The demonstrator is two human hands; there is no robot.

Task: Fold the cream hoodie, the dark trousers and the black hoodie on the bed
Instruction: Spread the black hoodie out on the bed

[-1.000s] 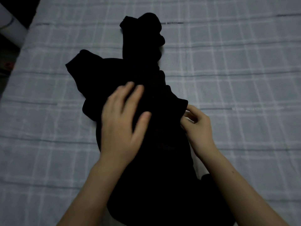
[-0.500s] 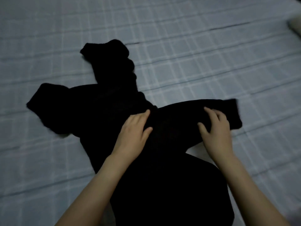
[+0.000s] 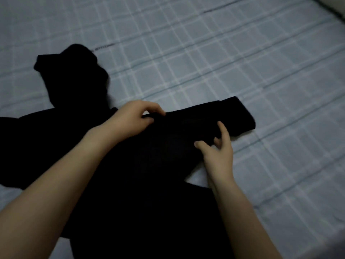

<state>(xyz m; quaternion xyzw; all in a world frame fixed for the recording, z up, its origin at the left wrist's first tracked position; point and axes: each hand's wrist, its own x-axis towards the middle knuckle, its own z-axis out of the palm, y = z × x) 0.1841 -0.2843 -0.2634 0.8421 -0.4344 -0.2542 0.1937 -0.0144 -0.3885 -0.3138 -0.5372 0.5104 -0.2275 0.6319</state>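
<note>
Left hand (image 3: pixel 130 119) pinches, right hand (image 3: pixel 218 156) touches 1 black hoodie (image 3: pixel 149 193).

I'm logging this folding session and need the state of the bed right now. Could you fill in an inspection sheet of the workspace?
Surface: bed covered by a pale checked sheet.
Job's things: black hoodie lies spread on the bed, with one sleeve stretched out to the right. The cream hoodie and dark trousers are not in view.
Clutter: nothing seen.
Grips: left hand pinches the fabric at the sleeve's upper edge. The right hand has its fingers spread and touches the sleeve's lower edge.
Cables: nothing seen.
Surroundings: a pale shape at the far right corner, too blurred to identify.
</note>
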